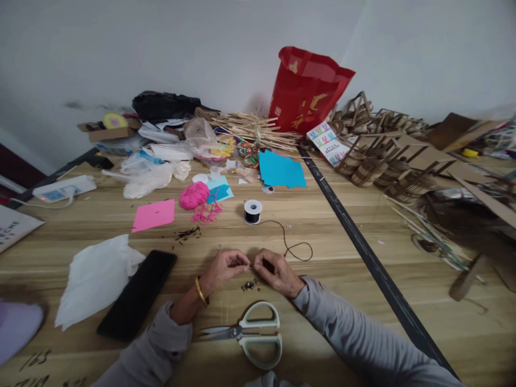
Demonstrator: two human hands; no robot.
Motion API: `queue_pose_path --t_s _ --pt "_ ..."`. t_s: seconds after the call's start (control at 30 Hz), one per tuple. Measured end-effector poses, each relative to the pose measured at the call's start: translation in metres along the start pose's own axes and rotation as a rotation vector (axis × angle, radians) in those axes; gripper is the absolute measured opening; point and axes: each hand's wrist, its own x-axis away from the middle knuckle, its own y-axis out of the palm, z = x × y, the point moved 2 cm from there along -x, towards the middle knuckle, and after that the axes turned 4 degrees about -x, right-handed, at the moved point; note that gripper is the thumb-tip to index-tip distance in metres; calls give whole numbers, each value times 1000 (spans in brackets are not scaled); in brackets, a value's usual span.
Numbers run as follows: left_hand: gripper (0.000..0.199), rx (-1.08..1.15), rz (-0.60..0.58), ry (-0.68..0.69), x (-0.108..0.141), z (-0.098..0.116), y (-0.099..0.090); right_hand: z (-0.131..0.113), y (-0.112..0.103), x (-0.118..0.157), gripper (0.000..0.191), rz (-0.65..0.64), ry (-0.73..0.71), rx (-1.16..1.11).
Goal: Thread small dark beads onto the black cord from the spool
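Apparently pinched, with narrowed fingers, a tiny orange bead (248,264) in the left hand (223,267) and black cord (284,235) in the right hand (276,271), near loose beads (250,285) on the worktop (334,252). Seemed light, hard, apt to roll, best held by its sides, with limp cord gripped near its tip.

A smooth, gold-coloured bangle (201,293) rings the wrist of the left hand (221,270). The left sleeve (151,344), loose and grey, ends in a wide cuff; the right sleeve (350,328), also grey, is creased with many folds along the forearm.
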Motion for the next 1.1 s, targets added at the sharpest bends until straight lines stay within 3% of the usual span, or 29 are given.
queue_pose_path --t_s 1.1 --pt "17 29 -4 -2 0 0 1 0 0 -1 16 14 -1 5"
